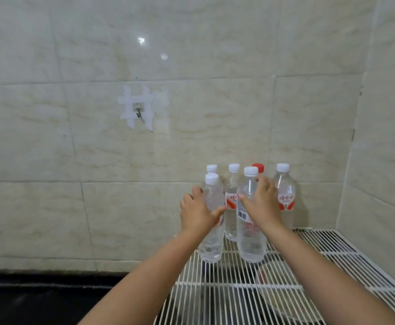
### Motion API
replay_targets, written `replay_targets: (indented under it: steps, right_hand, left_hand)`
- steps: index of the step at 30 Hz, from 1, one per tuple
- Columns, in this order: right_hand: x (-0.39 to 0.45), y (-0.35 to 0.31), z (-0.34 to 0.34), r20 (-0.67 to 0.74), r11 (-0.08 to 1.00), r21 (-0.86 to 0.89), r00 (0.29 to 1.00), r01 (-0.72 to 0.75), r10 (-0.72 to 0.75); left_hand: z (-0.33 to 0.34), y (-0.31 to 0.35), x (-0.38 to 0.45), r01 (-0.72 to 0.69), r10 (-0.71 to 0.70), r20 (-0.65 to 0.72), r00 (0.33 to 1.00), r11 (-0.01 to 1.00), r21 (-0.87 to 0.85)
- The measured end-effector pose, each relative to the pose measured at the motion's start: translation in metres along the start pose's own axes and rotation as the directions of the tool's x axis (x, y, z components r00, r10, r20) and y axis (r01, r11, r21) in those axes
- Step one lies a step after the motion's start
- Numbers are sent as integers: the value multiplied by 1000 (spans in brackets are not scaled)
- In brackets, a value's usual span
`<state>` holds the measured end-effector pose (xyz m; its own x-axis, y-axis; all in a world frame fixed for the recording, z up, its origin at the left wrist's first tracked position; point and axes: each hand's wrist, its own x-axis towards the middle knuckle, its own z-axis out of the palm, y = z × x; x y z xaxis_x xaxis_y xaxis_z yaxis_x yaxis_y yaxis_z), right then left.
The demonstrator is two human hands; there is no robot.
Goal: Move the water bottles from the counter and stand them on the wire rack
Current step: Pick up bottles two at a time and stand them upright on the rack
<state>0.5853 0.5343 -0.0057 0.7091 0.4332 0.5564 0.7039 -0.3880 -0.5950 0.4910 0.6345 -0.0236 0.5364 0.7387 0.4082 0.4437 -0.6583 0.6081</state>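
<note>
Several clear water bottles stand upright on the white wire rack (238, 292) near the tiled wall. My left hand (197, 213) grips the front left bottle (211, 240), which stands at the rack's left edge. My right hand (262, 205) grips the front right bottle (250, 245) around its labelled middle. Behind them stand a white-capped bottle (232, 195), a red-capped bottle (258, 168) mostly hidden by my right hand, another white cap (211, 168) at the back left, and a labelled bottle (285, 195) at the far right.
The black counter (39, 299) lies to the left of and below the rack. Tiled walls close in the back and the right side. A hook (139, 112) held by white tape sticks to the back wall. A pale round object shows under the rack wires.
</note>
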Motion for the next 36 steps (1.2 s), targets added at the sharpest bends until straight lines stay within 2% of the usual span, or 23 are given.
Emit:
replay_targets:
  steps: [4,6,11,14,16,18,20,22,26,32,36]
  right_hand:
    - [-5,-9,15,42,999,36,999,15,-17]
    - [-10,-10,19,78,999,8,995,54,-54]
    - [-3,-6,2,93,988,-93,989,122,-114]
    - [11,-10,-13,50,993,-34,992,114,-112]
    - [22,-16,-19,130,992,0,984,125,-124]
    - [34,-21,-20,285,988,-40,949,150,-132]
    - [44,-25,-21,416,984,-86,903,154,-105]
    - [49,-27,-22,449,986,-90,890,139,-84]
    - [47,-28,-17,410,985,-125,910,119,-58]
    - [43,-27,-5,208,983,-170,977,71,-34]
    - [44,-29,1,185,978,-177,980,108,-75]
  left_hand:
    - [-19,-9,10,-22,26,41,999,995,-93]
    - [-31,-11,15,-49,60,109,992,994,-94]
    - [-54,2,33,-190,190,150,970,982,-11]
    - [-59,16,42,-261,246,167,955,962,75]
    - [-58,21,47,-280,248,238,939,954,110]
    - [-55,22,50,-297,247,304,920,946,131]
    - [-54,22,53,-290,244,302,922,950,119]
    - [-53,23,53,-283,247,265,932,953,106]
    - [-46,24,47,-275,253,181,950,956,106]
    - [-38,24,52,-315,298,139,944,941,121]
    - [-37,24,52,-321,308,130,943,943,92]
